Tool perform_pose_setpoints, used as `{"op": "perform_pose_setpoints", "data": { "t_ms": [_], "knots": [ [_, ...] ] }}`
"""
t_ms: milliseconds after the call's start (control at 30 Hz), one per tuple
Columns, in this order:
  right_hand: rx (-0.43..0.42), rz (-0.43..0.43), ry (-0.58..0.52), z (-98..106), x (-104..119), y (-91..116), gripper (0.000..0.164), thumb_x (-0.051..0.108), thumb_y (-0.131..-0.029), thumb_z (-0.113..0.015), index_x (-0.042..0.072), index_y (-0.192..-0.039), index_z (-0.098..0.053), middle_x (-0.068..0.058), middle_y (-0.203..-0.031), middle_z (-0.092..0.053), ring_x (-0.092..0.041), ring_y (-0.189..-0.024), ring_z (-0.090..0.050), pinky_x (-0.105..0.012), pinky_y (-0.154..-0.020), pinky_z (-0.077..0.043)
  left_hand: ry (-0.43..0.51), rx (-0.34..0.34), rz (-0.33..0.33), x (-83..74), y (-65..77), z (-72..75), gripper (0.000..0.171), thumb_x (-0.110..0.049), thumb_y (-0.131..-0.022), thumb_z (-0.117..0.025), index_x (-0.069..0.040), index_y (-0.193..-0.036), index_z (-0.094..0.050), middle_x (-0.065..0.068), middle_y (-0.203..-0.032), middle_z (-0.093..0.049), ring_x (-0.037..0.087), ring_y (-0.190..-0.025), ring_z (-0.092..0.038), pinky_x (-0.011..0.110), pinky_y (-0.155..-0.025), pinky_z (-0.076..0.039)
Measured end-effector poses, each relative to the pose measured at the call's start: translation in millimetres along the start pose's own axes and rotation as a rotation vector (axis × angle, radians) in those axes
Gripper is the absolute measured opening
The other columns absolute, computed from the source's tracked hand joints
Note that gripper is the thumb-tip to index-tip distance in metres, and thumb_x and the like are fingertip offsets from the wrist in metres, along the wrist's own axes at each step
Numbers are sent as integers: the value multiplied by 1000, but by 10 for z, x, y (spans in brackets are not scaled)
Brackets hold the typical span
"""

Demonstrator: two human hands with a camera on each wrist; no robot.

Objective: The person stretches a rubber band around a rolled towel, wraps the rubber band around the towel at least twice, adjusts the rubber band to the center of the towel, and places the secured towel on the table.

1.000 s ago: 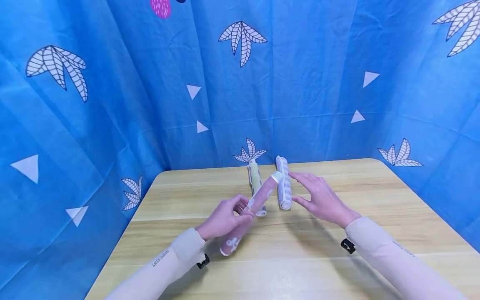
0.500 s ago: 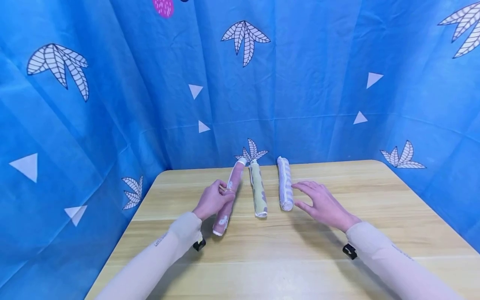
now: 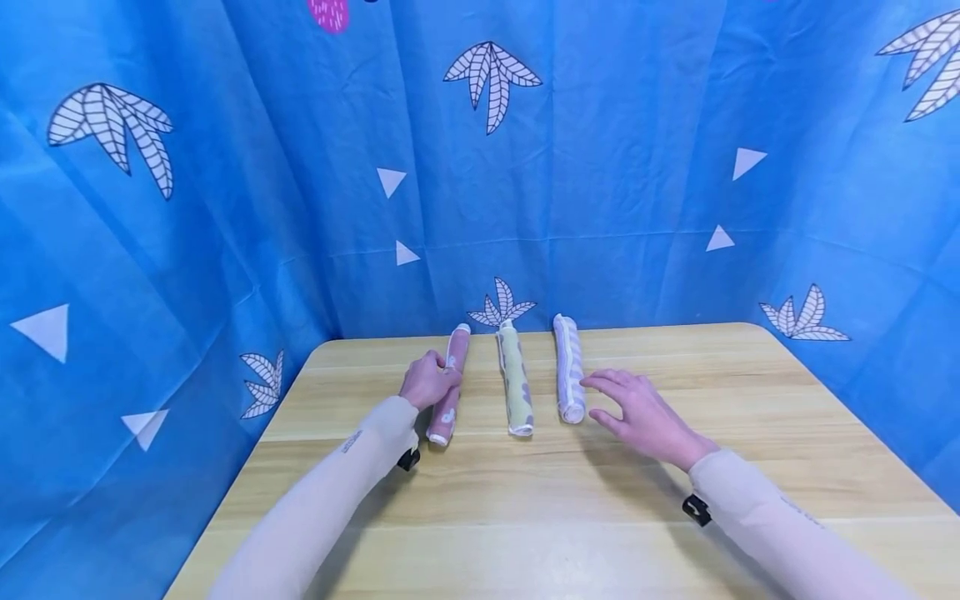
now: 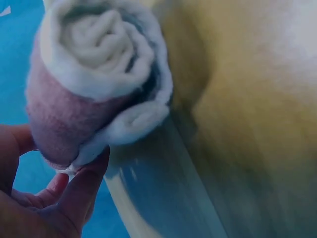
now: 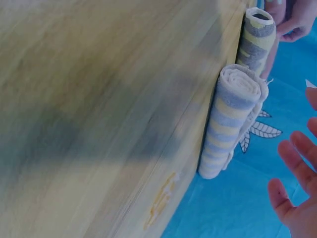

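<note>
My left hand [image 3: 427,382] grips a pink rolled towel [image 3: 444,414] at the left of the row. Up close in the left wrist view, the towel's white coiled end [image 4: 101,44] faces the camera, and my thumb and fingers [image 4: 81,191] pinch its far part. A yellow-green rolled towel [image 3: 516,383] with grey patches lies in the middle. To its right is a purple and white striped rolled towel [image 3: 569,371]. Just right of that one hovers my right hand [image 3: 637,414], fingers spread and loosely bent, holding nothing; the right wrist view shows a gap between fingers and striped towel [image 5: 225,131].
The rolls lie on a light wood-grain table [image 3: 525,517], toward its far edge. A blue curtain [image 3: 622,167] with white leaves and triangles hangs behind and along both sides.
My left hand has carried the pink towel leftward from across the other rolls and brought it down left of the yellow-green one, turning it more lengthwise. My right hand has barely moved.
</note>
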State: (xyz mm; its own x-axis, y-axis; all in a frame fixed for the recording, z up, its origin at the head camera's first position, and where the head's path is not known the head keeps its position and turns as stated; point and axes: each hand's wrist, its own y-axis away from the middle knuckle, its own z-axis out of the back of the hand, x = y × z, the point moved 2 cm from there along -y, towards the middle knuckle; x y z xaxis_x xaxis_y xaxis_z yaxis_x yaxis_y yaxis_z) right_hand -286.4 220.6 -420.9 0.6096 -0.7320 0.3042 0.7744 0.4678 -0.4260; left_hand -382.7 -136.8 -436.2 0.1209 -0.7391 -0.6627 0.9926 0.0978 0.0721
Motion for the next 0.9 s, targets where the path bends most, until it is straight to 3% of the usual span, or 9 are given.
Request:
{"op": "perform_pose_setpoints", "data": {
  "t_ms": [400,633,900],
  "knots": [
    [-17,33,31,-10,52,29,46,22,-90,-76,14,-133,-63,-9,-140,-60,-31,-130,-55,-50,-97,-42,-62,-15,26,-28,-237,-78,30,-32,-91,-71,-9,-102,-55,11,-91,-61,24,-80,-60,32,-67,-46],
    [-15,42,37,-16,90,28,42,22,-89,-76,14,-130,-66,-8,-137,-62,-29,-128,-56,-49,-94,-42,-76,23,65,-26,-267,-93,33,-34,-89,-74,-12,-101,-53,10,-91,-61,23,-79,-61,32,-65,-47],
    [0,46,48,-27,94,59,37,21,-90,-75,14,-126,-68,-9,-133,-64,-29,-124,-58,-53,-98,-45,-175,12,23,-108,-218,-59,46,-43,-85,-77,-8,-106,-55,10,-92,-61,25,-82,-59,36,-72,-48]
  ]
}}
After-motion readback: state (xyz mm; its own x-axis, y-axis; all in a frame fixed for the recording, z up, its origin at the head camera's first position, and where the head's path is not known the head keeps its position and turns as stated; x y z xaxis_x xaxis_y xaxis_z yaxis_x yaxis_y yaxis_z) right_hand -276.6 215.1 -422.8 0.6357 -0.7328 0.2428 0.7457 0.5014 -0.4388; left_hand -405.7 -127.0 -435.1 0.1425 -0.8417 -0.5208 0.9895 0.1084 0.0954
